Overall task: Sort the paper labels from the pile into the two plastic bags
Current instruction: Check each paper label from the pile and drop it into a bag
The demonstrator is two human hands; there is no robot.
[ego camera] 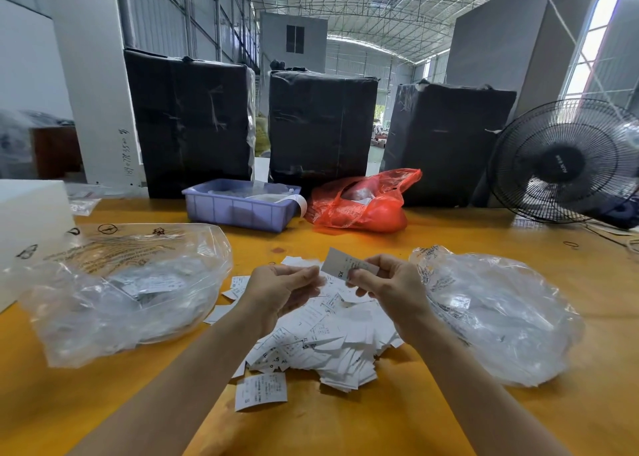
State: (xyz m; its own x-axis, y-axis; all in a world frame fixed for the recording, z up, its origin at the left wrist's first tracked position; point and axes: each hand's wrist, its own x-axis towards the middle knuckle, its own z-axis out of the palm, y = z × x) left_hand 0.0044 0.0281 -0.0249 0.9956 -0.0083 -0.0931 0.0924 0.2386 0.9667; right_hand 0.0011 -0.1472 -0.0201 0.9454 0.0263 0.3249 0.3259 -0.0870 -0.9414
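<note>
The right hand (390,284) pinches one small white label (340,265) between thumb and fingers and holds it up over the middle of the tabletop (449,234). The letters "XS" show on it, upside down. The left hand (281,293) is just beside it, palm up, fingers loosely curled, and I see nothing in it.

Right under both hands lies the pile (328,338) of white labels, spread toward the near edge. One label lies a little apart from it, nearer that edge.

A clear bag (114,293) sits at the left side of the tabletop with some labels already inside. Another clear bag (498,317) sits at the right side, and I can make out only a label or two in it.

I think the person is reading the size on this label to choose a bag. Next, the label has to go into the bag for that size, through its mouth. Which bag takes XS, I cannot tell. Lots of labels are left, so the job looks far from done.

Along the far edge sit a blue tray (238,210) and a red bag (363,206). A fan (567,162) stands at the far right corner.
</note>
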